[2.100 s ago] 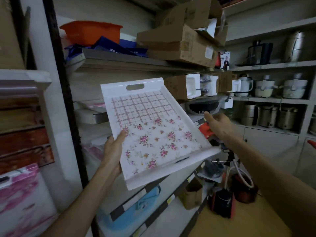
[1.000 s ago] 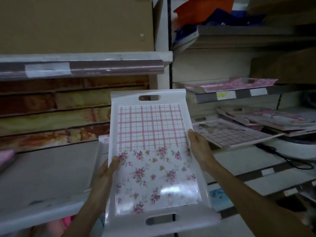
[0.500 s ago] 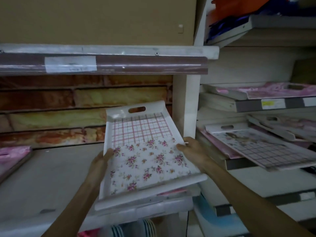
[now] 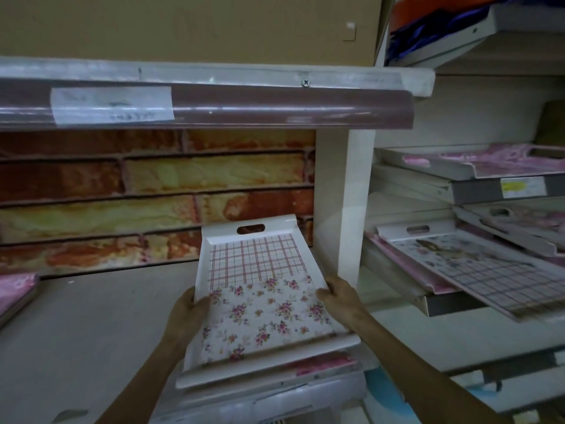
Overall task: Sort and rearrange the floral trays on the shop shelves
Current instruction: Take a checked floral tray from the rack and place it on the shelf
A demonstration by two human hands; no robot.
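Note:
A white floral tray (image 4: 263, 301) with a pink plaid top half and small roses below lies over the right end of the grey shelf (image 4: 91, 325). My left hand (image 4: 186, 313) grips its left rim and my right hand (image 4: 339, 298) grips its right rim. Its far handle slot points toward the brick-pattern back wall. Under its near edge shows the edge of another pink tray (image 4: 324, 364).
A white upright post (image 4: 345, 209) stands just right of the tray. Right of it, shelves hold a plaid-and-flower tray (image 4: 477, 270) and a pink tray (image 4: 489, 162) above. A pink item (image 4: 15, 293) lies at the far left. An overhead shelf edge (image 4: 214, 105) hangs low.
I turned from the right-hand shelves to the left bay. The tray, first held up tilted, has come down flat and moved inward over the shelf's right end, both hands on its rims.

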